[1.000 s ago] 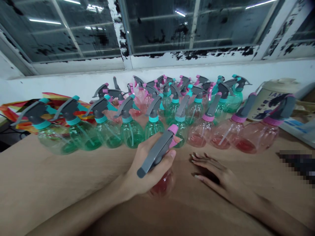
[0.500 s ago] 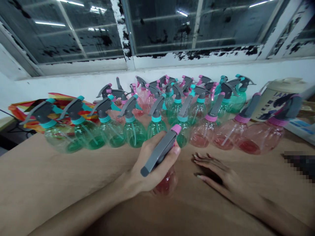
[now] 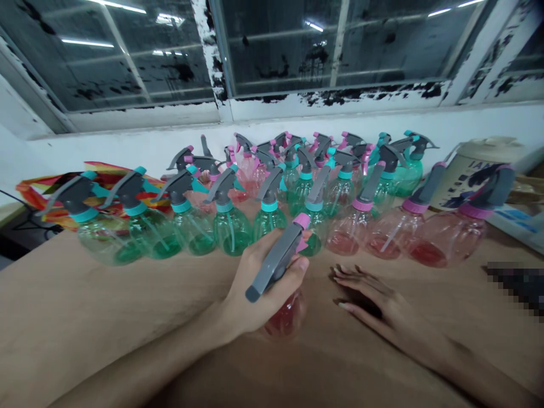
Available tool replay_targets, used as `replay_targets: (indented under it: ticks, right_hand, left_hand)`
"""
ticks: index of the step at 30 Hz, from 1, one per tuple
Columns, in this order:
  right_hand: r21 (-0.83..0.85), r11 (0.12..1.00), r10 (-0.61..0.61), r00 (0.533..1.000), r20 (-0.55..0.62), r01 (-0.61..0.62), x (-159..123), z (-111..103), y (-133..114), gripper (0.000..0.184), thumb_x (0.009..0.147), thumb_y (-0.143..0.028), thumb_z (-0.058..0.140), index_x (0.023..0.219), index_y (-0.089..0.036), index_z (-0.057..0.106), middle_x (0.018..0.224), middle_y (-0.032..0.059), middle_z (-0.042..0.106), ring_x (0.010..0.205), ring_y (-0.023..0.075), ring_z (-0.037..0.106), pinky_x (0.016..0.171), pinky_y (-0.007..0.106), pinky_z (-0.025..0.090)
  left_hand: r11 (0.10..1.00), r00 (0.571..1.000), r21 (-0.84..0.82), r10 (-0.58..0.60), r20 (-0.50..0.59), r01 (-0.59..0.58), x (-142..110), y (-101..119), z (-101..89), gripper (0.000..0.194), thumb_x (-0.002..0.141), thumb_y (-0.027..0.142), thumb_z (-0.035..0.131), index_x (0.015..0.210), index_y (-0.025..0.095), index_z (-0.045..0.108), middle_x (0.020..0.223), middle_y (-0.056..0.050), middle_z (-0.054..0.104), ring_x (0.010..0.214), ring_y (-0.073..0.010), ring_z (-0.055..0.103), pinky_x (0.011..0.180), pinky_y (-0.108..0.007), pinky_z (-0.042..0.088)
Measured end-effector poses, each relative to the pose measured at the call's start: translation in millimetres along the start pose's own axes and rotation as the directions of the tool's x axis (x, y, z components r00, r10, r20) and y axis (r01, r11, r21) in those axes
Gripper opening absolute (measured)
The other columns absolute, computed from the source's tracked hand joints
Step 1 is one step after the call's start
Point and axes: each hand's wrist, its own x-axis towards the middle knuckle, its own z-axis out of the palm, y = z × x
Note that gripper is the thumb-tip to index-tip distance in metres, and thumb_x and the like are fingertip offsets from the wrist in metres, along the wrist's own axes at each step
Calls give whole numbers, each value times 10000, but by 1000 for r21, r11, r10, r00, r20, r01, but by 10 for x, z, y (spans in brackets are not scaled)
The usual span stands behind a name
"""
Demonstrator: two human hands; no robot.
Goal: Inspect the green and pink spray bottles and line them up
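My left hand (image 3: 259, 283) is wrapped round the neck of a pink spray bottle (image 3: 285, 317) with a grey sprayer head and a pink nozzle. The bottle's clear pink body shows below my fingers, low over or on the table; its collar is hidden by the hand. To the right, my right hand (image 3: 374, 300) rests with fingers stretched on the wooden table (image 3: 140, 306), holding nothing. Just beyond both hands runs a front row of spray bottles: green ones with turquoise collars (image 3: 233, 229) at left and centre, pink ones with pink collars (image 3: 348, 229) at right.
More green and pink spray bottles (image 3: 304, 187) crowd behind the front row. A red and yellow bag (image 3: 32, 190) lies at the far left. At the right stand a cream printed container (image 3: 454, 175) and a dark pixelated object (image 3: 518, 286). A window (image 3: 340, 45) is behind.
The sprayer head in my left hand has turned slightly, and more of its pink trigger now shows. My right hand stays in place.
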Motion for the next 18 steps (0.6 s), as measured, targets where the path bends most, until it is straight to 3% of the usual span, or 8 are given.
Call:
replay_targets:
  ticks: [7,18]
  right_hand:
    - [-5,1000,-8,1000,5,8,-11,16,12,388,881,-341,514,1258,-252,502,1283,45,574,1220,226,481,1039,484,376]
    - [-12,1000,-16,999,41,16,-10,-2,1,382,898,-346,484,1268,-252,472,1312,41,548,1251,218,445,1046,502,364]
  left_hand:
    - [998,999,-22,-50,15,51,-2,25,-4,157,833,273,483,939,202,573,774,-2,627,657,-145,603,650,-257,500]
    - [1000,1000,-14,18,-16,-18,2,25,-16,200,821,223,501,985,195,610,642,33,568,537,-116,538,586,-225,495]
